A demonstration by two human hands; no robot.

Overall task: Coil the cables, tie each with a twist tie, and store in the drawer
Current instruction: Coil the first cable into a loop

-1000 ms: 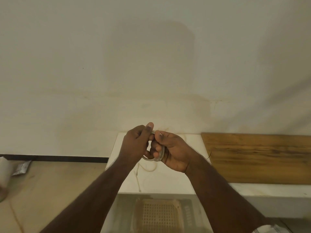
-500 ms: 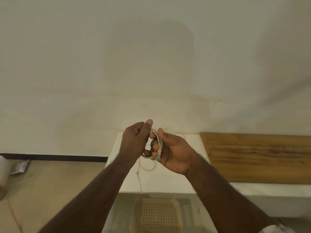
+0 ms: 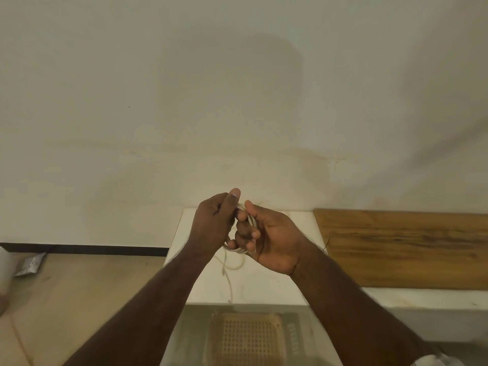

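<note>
Both hands hold a small coil of white cable (image 3: 250, 220) in the air above a white counter (image 3: 264, 283). My left hand (image 3: 214, 223) grips the coil's left side, thumb raised along its top. My right hand (image 3: 269, 236) curls its fingers through the loop and holds the right side. A loose tail of the cable (image 3: 227, 273) hangs from the coil down to the counter's front edge. Below the counter a drawer (image 3: 301, 336) stands open, with a beige perforated basket (image 3: 245, 339) inside. No twist tie can be made out.
A wooden board (image 3: 401, 247) lies on the counter to the right. The plain wall rises straight behind. On the floor at far left lie a silver packet (image 3: 31, 264) and a white object (image 3: 5, 273).
The hands have lifted a little and the coil has turned between them; my right fingers now curl further through the loop. The hanging tail has grown slightly shorter.
</note>
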